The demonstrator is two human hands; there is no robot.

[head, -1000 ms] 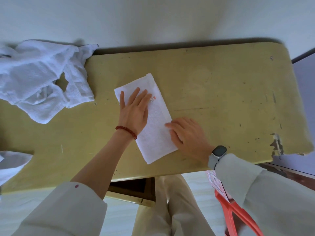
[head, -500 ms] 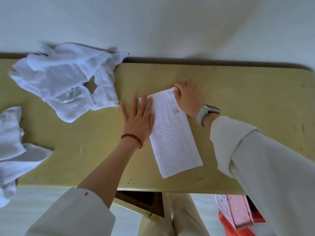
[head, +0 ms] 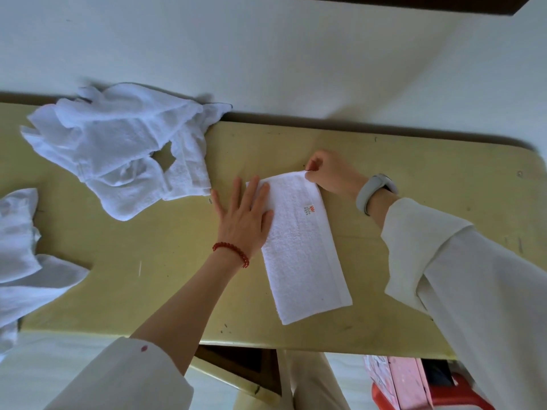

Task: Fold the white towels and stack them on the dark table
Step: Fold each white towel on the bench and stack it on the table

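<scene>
1. The left hand [head: 244, 216], in the centre of the frame, lies flat with straight fingers and presses the left edge of the folded towel [head: 299, 244] against the yellow table [head: 414, 161]. A red bead bracelet [head: 232, 253] is on its wrist.
2. The right hand [head: 331, 173], a little above and to the right of centre, pinches the far corner of the same towel between curled fingers. A grey watch [head: 374, 192] is on this wrist.
3. The folded towel is a long narrow strip that runs from the centre of the frame toward the lower right, and its near end is close to the table edge.
4. A heap of unfolded towels [head: 118, 149] lies in the upper left, just beside the left hand. More white cloth [head: 26, 255] hangs over the table at the left edge of the frame.
5. The risk, in my judgement: if the right hand lifts the corner while the left hand presses only one side, the layers may slide and the fold may open or become crooked. The near end could also slip over the table edge.
6. A dark surface [head: 414, 1] shows at the top edge; I cannot tell if it is the dark table.
7. The towel carries a small red mark [head: 310, 210], too small to read.
</scene>
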